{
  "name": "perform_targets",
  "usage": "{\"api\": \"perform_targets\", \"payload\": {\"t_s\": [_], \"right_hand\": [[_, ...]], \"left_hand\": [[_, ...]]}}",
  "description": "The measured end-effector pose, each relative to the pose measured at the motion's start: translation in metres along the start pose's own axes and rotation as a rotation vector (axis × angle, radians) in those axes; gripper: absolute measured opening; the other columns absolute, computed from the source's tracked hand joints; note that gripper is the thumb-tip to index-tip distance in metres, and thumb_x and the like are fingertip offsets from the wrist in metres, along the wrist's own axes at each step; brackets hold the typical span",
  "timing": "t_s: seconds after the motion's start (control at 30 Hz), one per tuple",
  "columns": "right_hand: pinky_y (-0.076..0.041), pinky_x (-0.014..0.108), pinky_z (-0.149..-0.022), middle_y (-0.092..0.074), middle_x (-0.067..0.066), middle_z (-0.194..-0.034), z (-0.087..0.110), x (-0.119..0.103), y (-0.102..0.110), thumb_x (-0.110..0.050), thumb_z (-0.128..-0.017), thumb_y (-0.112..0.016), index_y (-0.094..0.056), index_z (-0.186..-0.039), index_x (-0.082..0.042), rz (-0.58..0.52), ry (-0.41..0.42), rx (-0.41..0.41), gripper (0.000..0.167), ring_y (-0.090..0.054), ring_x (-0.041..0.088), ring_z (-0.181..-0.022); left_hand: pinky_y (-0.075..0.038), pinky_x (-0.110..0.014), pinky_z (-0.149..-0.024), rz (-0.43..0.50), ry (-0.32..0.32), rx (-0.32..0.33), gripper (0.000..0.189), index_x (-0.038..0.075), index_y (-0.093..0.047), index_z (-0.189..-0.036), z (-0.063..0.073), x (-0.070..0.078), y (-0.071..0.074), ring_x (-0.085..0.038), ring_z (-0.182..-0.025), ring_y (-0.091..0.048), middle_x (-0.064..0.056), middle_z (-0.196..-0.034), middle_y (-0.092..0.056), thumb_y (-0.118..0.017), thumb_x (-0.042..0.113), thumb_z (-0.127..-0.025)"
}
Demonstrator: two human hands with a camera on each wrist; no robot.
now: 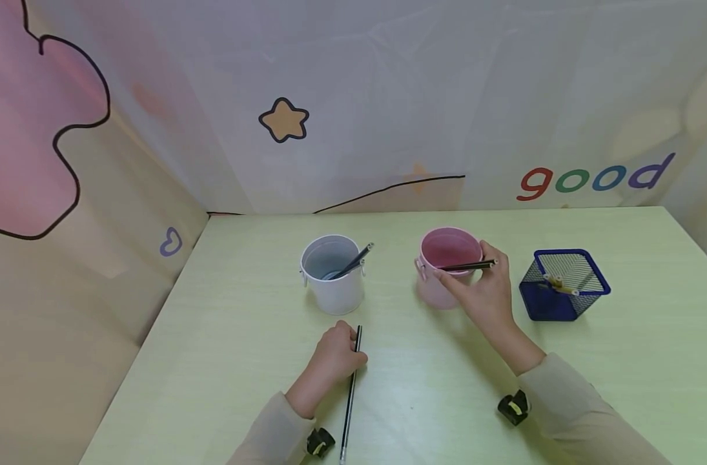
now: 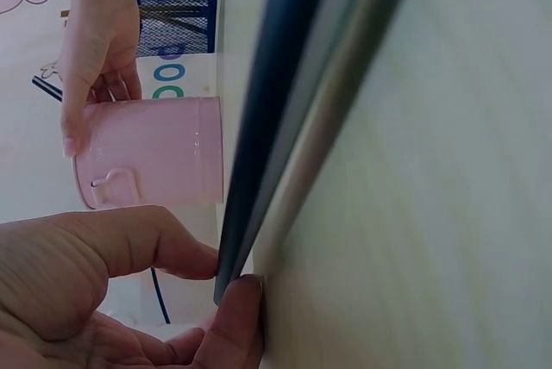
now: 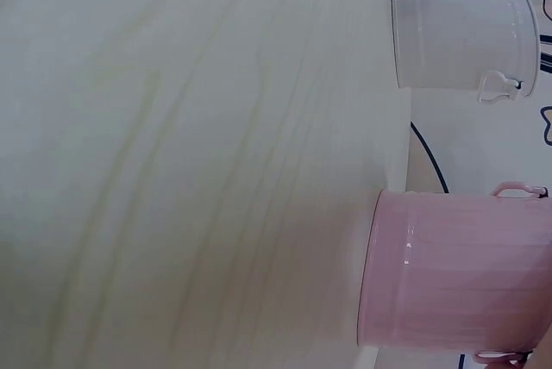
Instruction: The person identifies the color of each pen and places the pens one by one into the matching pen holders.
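A long black pencil [image 1: 350, 403] lies along the table in front of a white bucket [image 1: 332, 297]. My left hand [image 1: 332, 352] pinches it near its far end between thumb and finger, close over the tabletop. In the left wrist view the black pencil [image 2: 276, 110] is large and blurred. My right hand [image 1: 485, 287] grips the pink bucket [image 1: 437, 294] at its rim, thumb in front and fingers round the right side. Dark pencils [image 1: 466, 265] lean out of this bucket beside the fingers. Pencils [image 1: 353, 259] also stick out of the white bucket.
A blue mesh pen holder [image 1: 553, 310] with a few yellowish sticks [image 1: 559, 286] in it stands right of the pink bucket. Behind the table [image 1: 225, 310] hangs a printed cloth [image 1: 376, 97] with a star and the word "good".
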State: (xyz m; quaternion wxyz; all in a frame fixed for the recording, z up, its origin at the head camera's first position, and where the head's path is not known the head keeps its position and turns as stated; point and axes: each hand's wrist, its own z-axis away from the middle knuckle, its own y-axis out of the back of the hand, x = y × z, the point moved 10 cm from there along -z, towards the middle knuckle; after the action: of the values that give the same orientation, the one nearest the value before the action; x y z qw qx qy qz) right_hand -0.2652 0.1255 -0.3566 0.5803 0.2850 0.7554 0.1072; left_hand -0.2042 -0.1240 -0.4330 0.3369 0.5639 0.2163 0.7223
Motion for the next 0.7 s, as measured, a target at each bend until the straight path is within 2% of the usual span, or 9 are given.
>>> {"api": "perform_targets", "payload": {"t_s": [0.2, 0.37, 0.7], "right_hand": [[-0.040, 0.055, -0.101, -0.036, 0.026, -0.136, -0.001, 0.000, 0.000, -0.021, -0.072, -0.083, -0.039, -0.135, 0.006, 0.001, 0.001, 0.000, 0.081, -0.042, 0.039, -0.124], [-0.040, 0.055, -0.102, -0.036, 0.026, -0.136, 0.000, 0.001, -0.001, -0.021, -0.073, -0.083, -0.038, -0.135, 0.005, 0.008, -0.001, -0.006, 0.081, -0.042, 0.039, -0.124], [-0.040, 0.056, -0.101, -0.036, 0.027, -0.136, 0.000, 0.000, 0.000, -0.022, -0.073, -0.083, -0.038, -0.135, 0.006, 0.012, 0.008, -0.003, 0.082, -0.042, 0.039, -0.124]], "left_hand": [[-0.041, -0.029, -0.064, 0.042, -0.039, 0.007, 0.026, -0.004, -0.052, -0.095, 0.002, 0.001, 0.001, -0.020, -0.073, -0.047, -0.008, -0.079, -0.052, -0.065, -0.001, -0.073], [-0.043, -0.028, -0.064, 0.100, -0.038, 0.018, 0.026, -0.003, -0.052, -0.097, 0.005, 0.002, 0.003, -0.020, -0.073, -0.048, -0.008, -0.082, -0.053, -0.064, -0.001, -0.075], [-0.047, -0.028, -0.067, 0.195, -0.060, 0.030, 0.025, -0.003, -0.053, -0.099, 0.014, 0.015, 0.011, -0.018, -0.076, -0.051, -0.009, -0.085, -0.056, -0.063, -0.001, -0.076]]}}
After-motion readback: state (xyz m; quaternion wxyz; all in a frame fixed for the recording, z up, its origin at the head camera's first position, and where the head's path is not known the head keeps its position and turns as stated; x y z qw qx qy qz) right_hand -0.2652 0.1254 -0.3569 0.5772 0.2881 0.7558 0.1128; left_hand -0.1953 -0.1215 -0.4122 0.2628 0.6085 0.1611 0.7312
